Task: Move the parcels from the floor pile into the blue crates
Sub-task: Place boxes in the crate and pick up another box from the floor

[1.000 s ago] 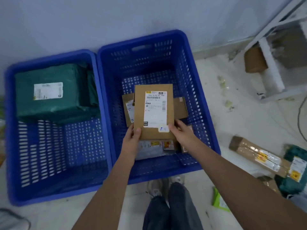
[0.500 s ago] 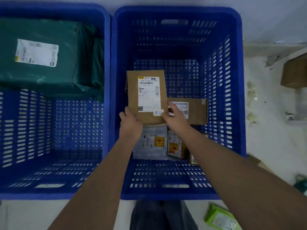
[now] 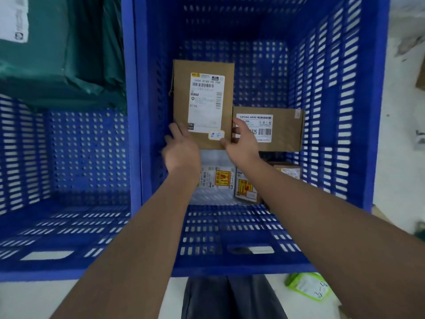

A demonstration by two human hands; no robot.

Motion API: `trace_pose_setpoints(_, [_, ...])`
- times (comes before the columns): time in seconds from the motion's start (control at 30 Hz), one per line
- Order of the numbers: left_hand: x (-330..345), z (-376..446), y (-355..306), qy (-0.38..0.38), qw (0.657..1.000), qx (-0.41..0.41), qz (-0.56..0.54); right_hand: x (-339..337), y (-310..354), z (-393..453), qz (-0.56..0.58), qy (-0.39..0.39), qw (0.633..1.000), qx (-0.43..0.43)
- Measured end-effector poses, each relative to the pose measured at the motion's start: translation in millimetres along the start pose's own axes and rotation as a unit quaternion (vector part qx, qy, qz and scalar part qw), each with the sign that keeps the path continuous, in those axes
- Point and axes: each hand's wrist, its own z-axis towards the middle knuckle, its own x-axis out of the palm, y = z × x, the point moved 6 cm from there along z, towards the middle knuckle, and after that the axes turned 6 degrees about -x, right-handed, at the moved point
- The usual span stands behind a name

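Down inside the right-hand blue crate (image 3: 377, 111), a flat cardboard parcel (image 3: 181, 100) with a white shipping label is being set on the crate floor, long side running toward twelve o'clock. Both hands meet it at its six o'clock edge: the left hand (image 3: 181, 150) at the near-left corner, fingers (image 3: 177, 131) loosely spread over the cardboard, and the right hand (image 3: 241, 143) at the near-right corner, thumb on top and fingers wrapped around the side. Holding only the near edge looks like a way to steer it square into the gap. At three o'clock, touching it, lies a second brown box (image 3: 285, 132); at six o'clock sit a white mailer (image 3: 213, 180) and a small box with yellow stickers (image 3: 247, 188). At nine o'clock, the left crate (image 3: 69, 226) holds a green wrapped parcel (image 3: 57, 54). Outside the crate, at five o'clock on the floor, a small green packet (image 3: 308, 287) waits its turn.
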Motion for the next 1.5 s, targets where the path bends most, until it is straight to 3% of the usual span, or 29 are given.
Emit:
trace_pose_setpoints(0.1, [-4.1, 1.2, -1.2, 0.007, 1.000, -0.006, 0.017, -2.1, 3.9, -1.3, -0.020, 0.005, 1.000, -0.004])
trace_pose_setpoints(0.23, [-21.4, -14.0, -0.2, 0.010, 0.999, 0.008, -0.046, -11.9, 8.9, -15.3, -0.050, -0.025, 0.998, 0.035])
trace_pose_setpoints(0.37, [-38.7, -40.9, -2.7, 0.017, 0.996, 0.051, -0.072, -27.2, 1.8, -45.3, 0.075, -0.023, 0.990, 0.113])
trace_pose_setpoints(0.47, [-44.9, -67.6, -23.4, 0.079, 0.991, 0.082, -0.073, -56.9, -11.6, -74.6, 0.118, -0.021, 0.984, 0.129])
trace_pose_setpoints(0.63, [-58.4, -116.9, -77.0, 0.099, 0.978, 0.183, -0.015, -116.5, -58.0, -136.3, 0.192, -0.162, 0.957, 0.145])
trace_pose_setpoints(0.73, [-71.7, -149.4, -109.6, 0.049, 0.955, 0.293, 0.027, -152.5, -90.4, -182.0, 0.252, -0.265, 0.913, 0.182])
trace_pose_setpoints(0.87, [-92.2, -184.2, -138.9, 0.027, 0.931, 0.356, -0.079, -184.4, -140.8, -241.0, 0.289, -0.324, 0.875, 0.213])
trace_pose_setpoints(1.07, [-104.7, -260.0, -208.7, -0.029, 0.856, 0.505, -0.110, -200.5, -232.6, -312.6, 0.363, -0.343, 0.807, 0.315])
trace_pose_setpoints(1.23, [-64.2, -336.7, -278.1, -0.028, 0.780, 0.624, -0.042, -202.5, -296.3, -339.0, 0.427, -0.323, 0.764, 0.359])
trace_pose_setpoints(1.33, [-19.5, -358.0, -309.9, 0.003, 0.794, 0.604, 0.064, -204.9, -325.5, -347.5, 0.480, -0.298, 0.737, 0.370])
trace_pose_setpoints(1.5, [45.0, -363.6, -341.5, 0.075, 0.829, 0.488, 0.262, -227.0, -370.6, -353.8, 0.532, -0.271, 0.707, 0.379])
